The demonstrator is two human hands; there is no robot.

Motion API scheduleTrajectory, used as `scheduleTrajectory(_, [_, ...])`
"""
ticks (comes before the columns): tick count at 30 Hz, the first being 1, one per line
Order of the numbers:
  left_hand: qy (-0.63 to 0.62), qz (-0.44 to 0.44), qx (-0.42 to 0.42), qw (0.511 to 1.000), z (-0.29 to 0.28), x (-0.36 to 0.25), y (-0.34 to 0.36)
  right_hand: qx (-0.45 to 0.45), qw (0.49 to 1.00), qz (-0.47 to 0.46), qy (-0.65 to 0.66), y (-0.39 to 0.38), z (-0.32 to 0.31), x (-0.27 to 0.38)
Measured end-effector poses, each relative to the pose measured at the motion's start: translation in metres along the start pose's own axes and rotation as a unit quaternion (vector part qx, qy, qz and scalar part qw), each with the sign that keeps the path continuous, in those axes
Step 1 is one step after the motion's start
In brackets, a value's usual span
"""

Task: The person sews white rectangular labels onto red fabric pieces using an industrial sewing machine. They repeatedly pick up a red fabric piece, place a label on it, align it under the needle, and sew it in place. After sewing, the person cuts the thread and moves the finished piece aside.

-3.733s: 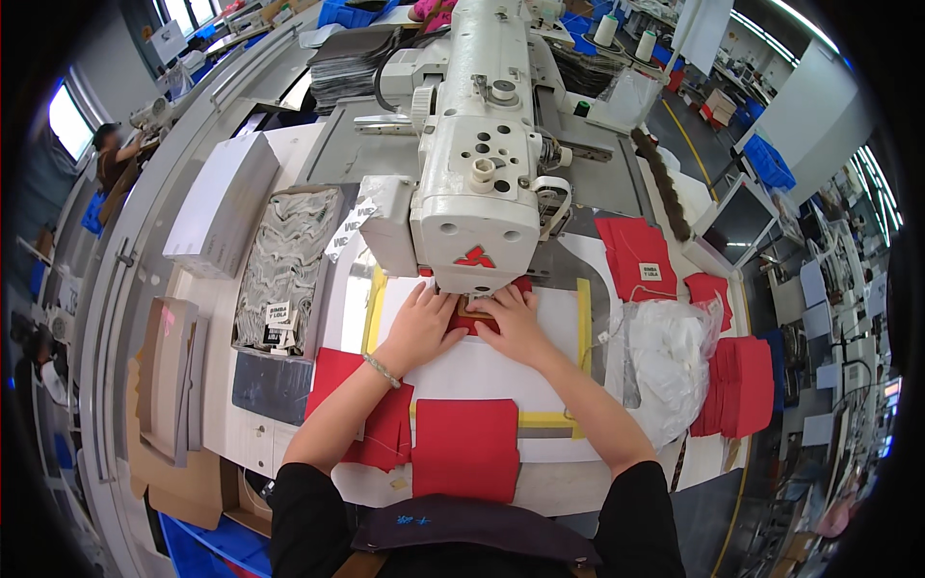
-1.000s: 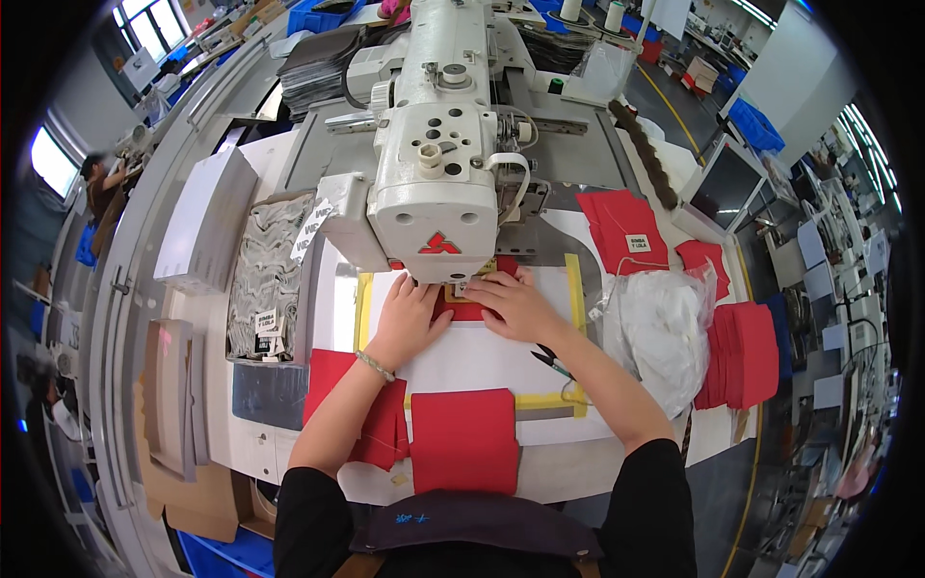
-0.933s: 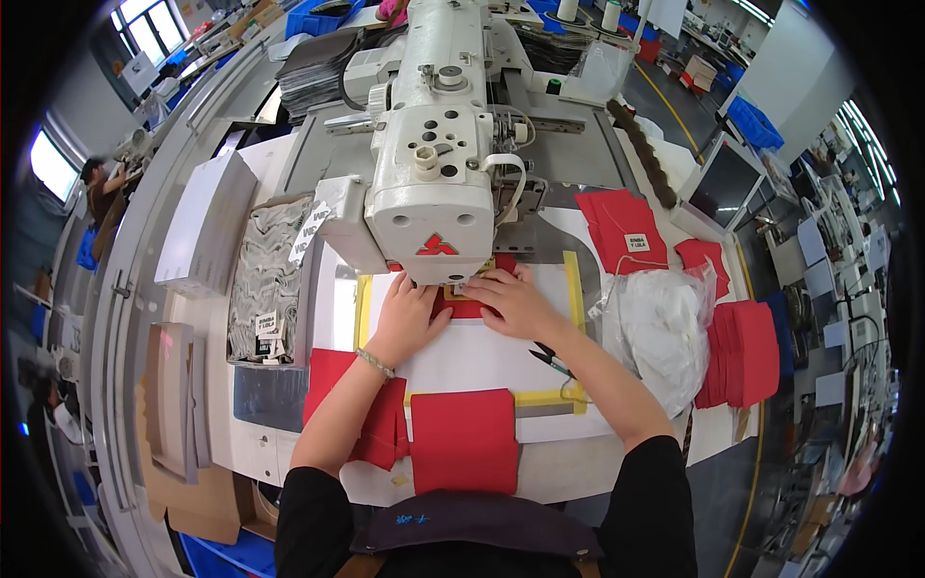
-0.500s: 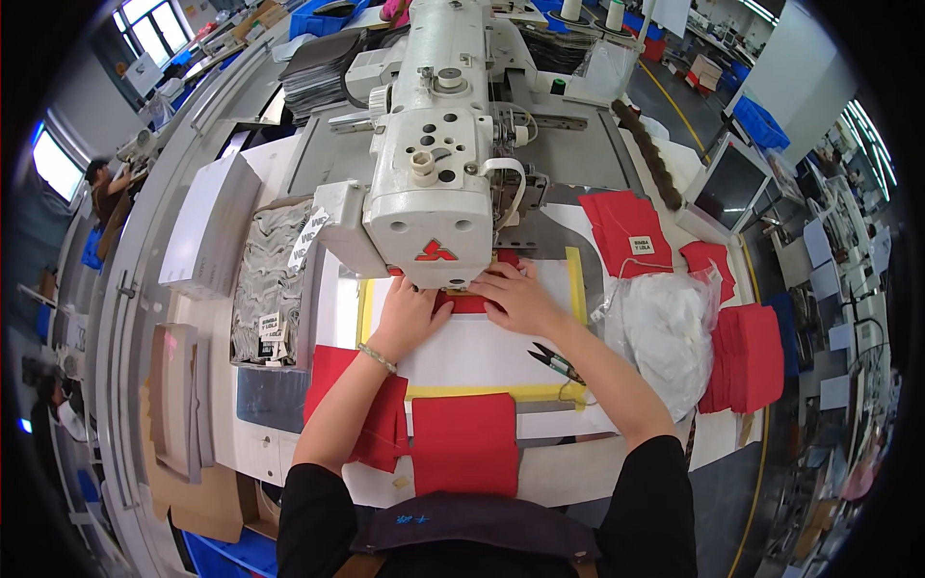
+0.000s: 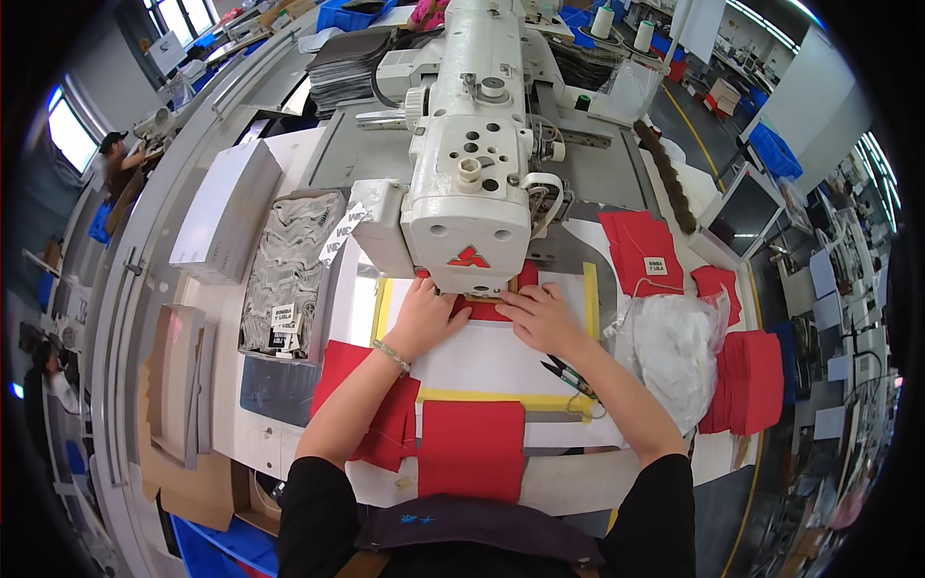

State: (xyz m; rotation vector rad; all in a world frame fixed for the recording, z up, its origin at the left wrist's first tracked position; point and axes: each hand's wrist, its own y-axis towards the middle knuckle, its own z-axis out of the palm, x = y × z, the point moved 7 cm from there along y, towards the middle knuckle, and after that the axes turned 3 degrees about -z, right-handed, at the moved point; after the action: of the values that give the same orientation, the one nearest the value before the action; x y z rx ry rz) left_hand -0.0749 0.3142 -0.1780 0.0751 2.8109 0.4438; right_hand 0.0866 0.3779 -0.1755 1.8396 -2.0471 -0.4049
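Observation:
Under the front of a white sewing machine head (image 5: 467, 226), a small red fabric piece (image 5: 488, 312) lies on a white sheet (image 5: 462, 358) edged with yellow tape. My left hand (image 5: 422, 318) rests at the fabric's left end, its thumb reaching onto the red edge; its fingertips are partly hidden by the machine. On the other side my right hand (image 5: 545, 320) lies with fingers stretched out over the fabric's right end. Neither hand is closed round anything. Thread snips (image 5: 570, 376) with dark handles lie on the sheet beside my right forearm.
Red fabric pieces (image 5: 472, 448) lie nearest me, with more red pieces (image 5: 366, 409) under my left forearm. A box of grey labels (image 5: 289, 275) and a white box (image 5: 226, 207) stand left. Right are a clear bag (image 5: 670, 356), stacked red pieces (image 5: 747, 385) and a screen (image 5: 742, 212).
The whole view has shifted, so the machine sits farther right in it. My right hand has drawn slightly toward me relative to the machine; the left has barely moved.

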Motion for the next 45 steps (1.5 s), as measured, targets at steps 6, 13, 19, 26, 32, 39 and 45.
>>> scheduleTrajectory(6, [0.045,-0.003,0.009,0.999,-0.013,0.011,-0.017,0.014,0.999,-0.018,0.031,0.010,0.004,0.017])
scheduleTrajectory(13, [0.046,0.006,-0.020,0.999,-0.036,0.022,-0.031,0.019,0.998,-0.023,0.060,0.019,0.012,0.030])
scheduleTrajectory(19, [-0.013,-0.001,-0.006,1.000,-0.046,0.019,-0.024,0.024,0.998,-0.012,0.061,0.019,0.010,0.029])
scheduleTrajectory(26, [0.004,0.126,-0.023,0.992,-0.027,0.009,-0.023,0.024,0.999,-0.010,0.044,0.019,0.011,0.030])
scheduleTrajectory(32, [0.004,0.147,0.012,0.989,-0.017,0.006,-0.018,0.019,0.999,-0.006,0.043,0.019,0.009,0.030])
scheduleTrajectory(39, [-0.040,0.107,0.108,0.988,-0.007,0.005,-0.007,0.023,0.998,0.008,0.050,0.023,0.008,0.030])
scheduleTrajectory(45, [-0.080,0.094,0.097,0.988,-0.005,0.006,-0.002,0.042,0.997,0.019,0.063,0.022,0.010,0.028])
